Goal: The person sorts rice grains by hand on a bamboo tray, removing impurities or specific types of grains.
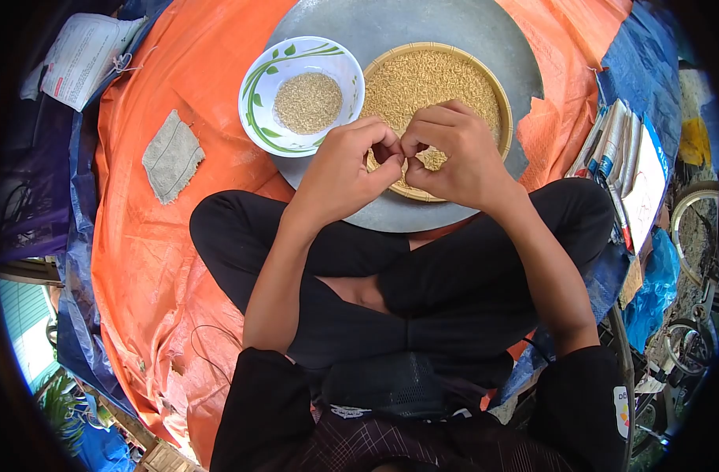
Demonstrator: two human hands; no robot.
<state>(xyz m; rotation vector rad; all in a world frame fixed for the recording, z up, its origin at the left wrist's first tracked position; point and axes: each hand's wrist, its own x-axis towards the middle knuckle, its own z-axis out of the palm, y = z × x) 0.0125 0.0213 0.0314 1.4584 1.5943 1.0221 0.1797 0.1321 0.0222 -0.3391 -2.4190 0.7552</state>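
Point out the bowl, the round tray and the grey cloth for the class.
Bowl (349,79): head view, inner wall, right side.
Round tray (436,46): head view, far rim.
Grey cloth (173,160): head view, middle.

I'm getting no clearly readable wording: the white, red-marked printed sheet (92,59) is showing print too small to read, and the white rounded patch (622,411) on the black left sleeve (575,397) is carrying uncertain letters.
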